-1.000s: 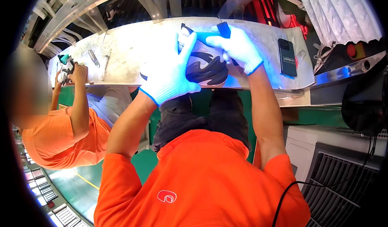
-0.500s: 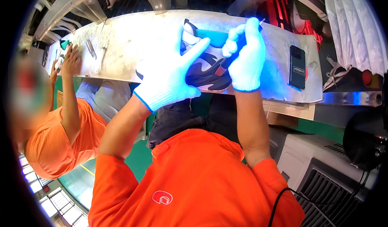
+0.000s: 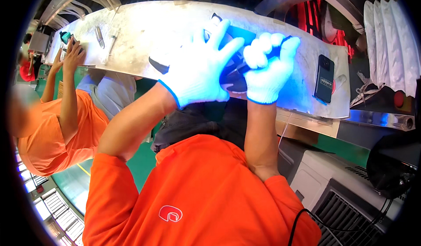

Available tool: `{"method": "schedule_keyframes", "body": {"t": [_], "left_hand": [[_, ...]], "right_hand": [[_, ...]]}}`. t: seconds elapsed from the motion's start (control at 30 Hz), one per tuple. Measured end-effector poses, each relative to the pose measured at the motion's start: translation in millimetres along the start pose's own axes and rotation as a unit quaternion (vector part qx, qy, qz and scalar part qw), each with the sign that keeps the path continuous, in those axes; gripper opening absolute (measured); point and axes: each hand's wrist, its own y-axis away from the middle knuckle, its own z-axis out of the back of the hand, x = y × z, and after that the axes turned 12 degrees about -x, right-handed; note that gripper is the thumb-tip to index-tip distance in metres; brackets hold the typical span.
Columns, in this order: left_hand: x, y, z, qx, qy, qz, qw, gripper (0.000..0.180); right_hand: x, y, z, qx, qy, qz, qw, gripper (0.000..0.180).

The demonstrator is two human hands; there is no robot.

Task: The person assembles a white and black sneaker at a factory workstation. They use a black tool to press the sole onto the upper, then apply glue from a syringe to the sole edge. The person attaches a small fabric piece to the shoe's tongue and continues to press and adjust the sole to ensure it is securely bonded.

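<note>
A dark and white sports shoe with a teal part lies on the worktable, largely covered by my hands. My white-gloved left hand is spread over it and grips it, with two fingers reaching across the upper. Just right of that, my gloved right hand is closed, fingers curled around a slim dark tool. Only a short end of the tool shows above the fist, so its kind is hidden. Glare from blue-white light washes out both gloves.
A black phone lies at the table's right. Left along the pale table are a cutter knife and a co-worker's hands on another shoe. White hanging covers and a grey machine stand right.
My right hand has lowered slightly and turned, its fingers curling further around the tool. My left hand has shifted right and covers more of the shoe. The whole view has tilted a little.
</note>
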Motion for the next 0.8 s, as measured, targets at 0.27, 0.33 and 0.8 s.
{"method": "schedule_keyframes", "body": {"t": [0.27,0.33,0.8], "left_hand": [[-2.6,5.0,2.0,-0.029,0.083,0.019,0.996,0.092],[-1.1,11.5,-1.4,-0.045,0.072,0.011,0.996,0.089],[-10.0,28.4,-2.2,-0.103,0.069,0.009,0.992,0.093]], "right_hand": [[19.3,-37.3,-19.1,0.095,0.123,-0.152,0.976,0.049],[30.2,-41.5,-33.0,0.124,0.203,-0.196,0.951,0.045],[83.6,31.9,53.5,-0.062,0.794,0.253,0.549,0.097]]}}
